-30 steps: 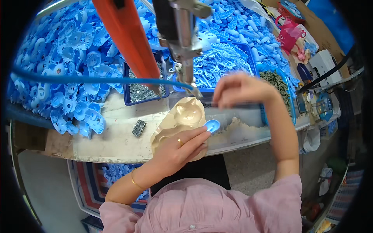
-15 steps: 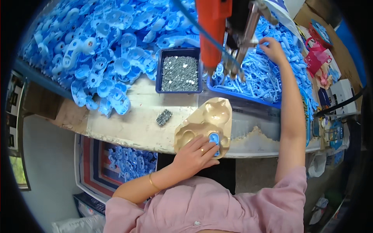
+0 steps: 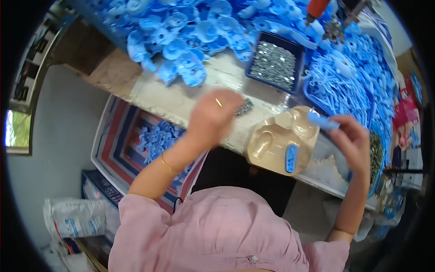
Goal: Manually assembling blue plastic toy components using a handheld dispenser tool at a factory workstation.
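My right hand (image 3: 352, 139) pinches a small light-blue plastic part (image 3: 322, 121) over the right edge of a tan moulded holder (image 3: 267, 156). The held part is smeared by motion. In a hollow of the holder, on its near right side, lies a narrow blue plastic piece (image 3: 292, 158). My left hand (image 3: 214, 117), with a ring on one finger, is over the worktop beside a little heap of small grey metal pieces (image 3: 245, 107). Blur and the turned hand hide its fingertips, so whether anything is in them does not show.
Beyond the holder stand a dark tray of grey metal pieces (image 3: 274, 63) and a blue basket of thin blue parts (image 3: 337, 81). Blue shells (image 3: 186, 68) pile up at the back. A red and metal tool (image 3: 317, 9) hangs above. A striped bin (image 3: 111, 136) sits below left.
My left hand has left the holder and moved to the small metal heap. My right hand has come back from the blue parts pile with a blue part. The view has shifted.
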### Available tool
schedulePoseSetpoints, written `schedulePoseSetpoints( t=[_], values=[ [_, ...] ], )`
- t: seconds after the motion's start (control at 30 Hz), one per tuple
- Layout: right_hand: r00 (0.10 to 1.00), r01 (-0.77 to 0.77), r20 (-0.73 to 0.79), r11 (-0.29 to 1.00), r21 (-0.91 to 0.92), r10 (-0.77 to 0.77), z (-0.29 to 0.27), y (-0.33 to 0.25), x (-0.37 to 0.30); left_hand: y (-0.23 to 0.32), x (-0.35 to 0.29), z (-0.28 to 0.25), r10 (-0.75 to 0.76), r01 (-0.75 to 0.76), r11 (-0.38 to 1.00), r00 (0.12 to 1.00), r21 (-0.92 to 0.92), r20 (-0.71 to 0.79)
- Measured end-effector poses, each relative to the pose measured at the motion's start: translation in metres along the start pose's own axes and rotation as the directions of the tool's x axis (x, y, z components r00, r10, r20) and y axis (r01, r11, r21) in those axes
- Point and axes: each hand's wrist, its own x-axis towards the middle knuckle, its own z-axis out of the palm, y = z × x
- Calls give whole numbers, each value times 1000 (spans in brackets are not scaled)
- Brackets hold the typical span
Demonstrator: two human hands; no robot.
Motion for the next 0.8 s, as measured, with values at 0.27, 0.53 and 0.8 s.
schedulePoseSetpoints(
  t=[0.27,0.53,0.8],
  values=[
    [968,198,168,979,-58,-185,91,-17,-27,-99,-11,-35,-175,141,939,981,315,82],
    [912,409,222,806,-428,-345,140,-3,-21,-76,-4,-30,-387,399,914,912,78,-136],
    [875,471,60,816,-335,-480,126,-19,-17,-4,-7,-103,-237,242,951,970,-192,47]
  ],
)
